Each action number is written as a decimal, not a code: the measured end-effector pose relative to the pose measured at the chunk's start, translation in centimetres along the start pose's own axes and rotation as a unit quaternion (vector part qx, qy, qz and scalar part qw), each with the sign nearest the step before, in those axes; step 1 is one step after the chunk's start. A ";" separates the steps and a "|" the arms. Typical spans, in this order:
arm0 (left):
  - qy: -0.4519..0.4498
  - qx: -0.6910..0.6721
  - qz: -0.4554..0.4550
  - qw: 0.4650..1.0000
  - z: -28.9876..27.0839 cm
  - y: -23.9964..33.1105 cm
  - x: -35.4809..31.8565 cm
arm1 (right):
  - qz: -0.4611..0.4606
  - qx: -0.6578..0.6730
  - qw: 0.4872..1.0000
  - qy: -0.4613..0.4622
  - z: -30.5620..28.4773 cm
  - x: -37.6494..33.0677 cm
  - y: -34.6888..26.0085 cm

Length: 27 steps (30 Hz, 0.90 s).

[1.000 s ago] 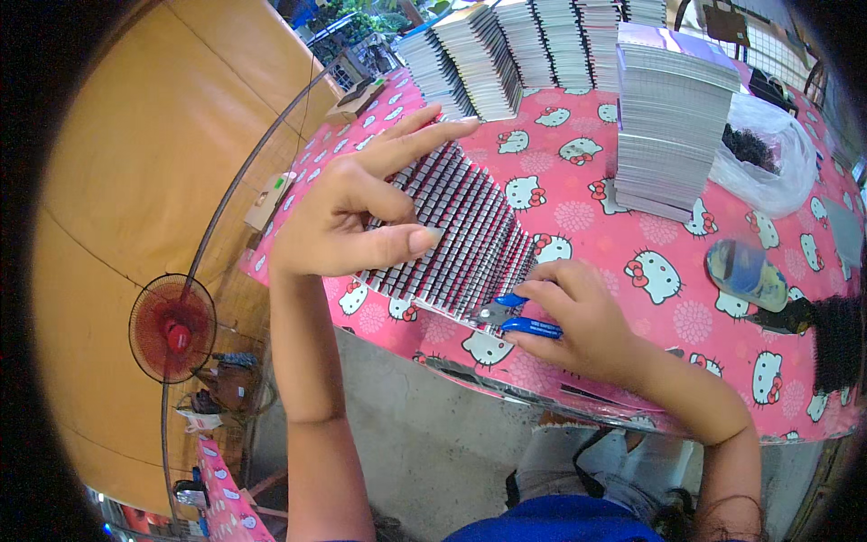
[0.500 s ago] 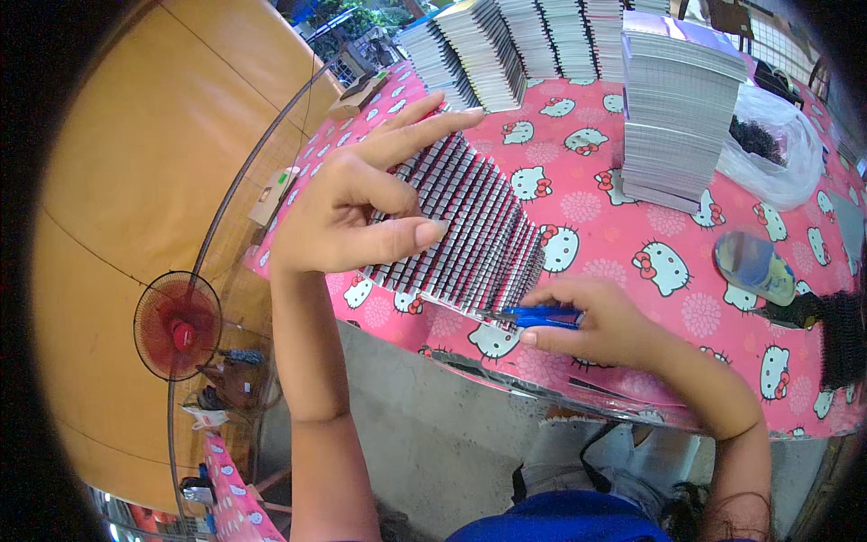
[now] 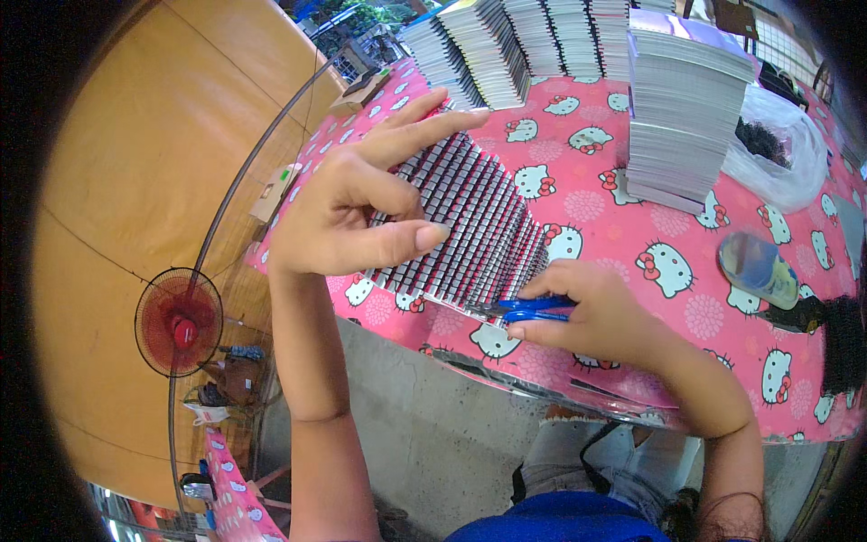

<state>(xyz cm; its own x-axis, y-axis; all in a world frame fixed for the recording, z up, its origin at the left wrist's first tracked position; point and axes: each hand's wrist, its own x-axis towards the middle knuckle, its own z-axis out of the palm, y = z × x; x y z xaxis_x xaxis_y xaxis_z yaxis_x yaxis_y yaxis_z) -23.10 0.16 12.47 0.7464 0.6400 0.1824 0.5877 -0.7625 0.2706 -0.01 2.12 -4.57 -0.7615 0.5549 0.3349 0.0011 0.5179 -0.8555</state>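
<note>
A thick block of coil-bound books [image 3: 470,212] lies on the table with its spines toward me, showing tight rows of silver and black loops with red between. Over its left side is my left hand [image 3: 361,199], fingers spread apart and holding nothing; some are stretched toward the far edge, others bent. Whether its fingertips press on the block I cannot tell. My right hand [image 3: 582,312] is closed round the blue handles of small pliers [image 3: 537,310]. Their dark jaws are at the block's near right corner, touching or very close to the lower loops.
The pink patterned tablecloth [image 3: 623,271] covers the table. Beyond the block stand a tall paper stack [image 3: 682,117] and several bound book stacks [image 3: 488,50]. To the right are a plastic bag of black coils [image 3: 781,149], an oval clear-topped container [image 3: 759,269] and black coils [image 3: 842,343].
My right hand and the pliers have shifted slightly left, along the block's near edge. My left hand has stayed almost in place.
</note>
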 end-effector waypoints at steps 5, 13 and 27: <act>-0.002 0.014 0.005 1.000 -0.1 0.1 0.0 | 0.337 0.404 0.833 -0.173 -0.8 1.1 0.7; 0.039 -0.023 0.013 0.999 0.4 0.1 0.2 | -0.175 -0.291 0.931 0.131 1.2 -1.0 0.5; 0.047 -0.033 0.016 0.998 0.4 0.3 0.4 | -0.170 -0.288 0.935 0.120 0.6 -1.6 0.9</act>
<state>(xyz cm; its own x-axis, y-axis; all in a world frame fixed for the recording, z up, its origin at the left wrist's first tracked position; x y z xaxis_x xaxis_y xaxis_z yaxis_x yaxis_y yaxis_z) -22.49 0.22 12.23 0.7300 0.6239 0.2790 0.5401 -0.7768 0.3238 0.83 1.29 -6.15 -0.6146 0.3887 0.6864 0.1862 0.9171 -0.3526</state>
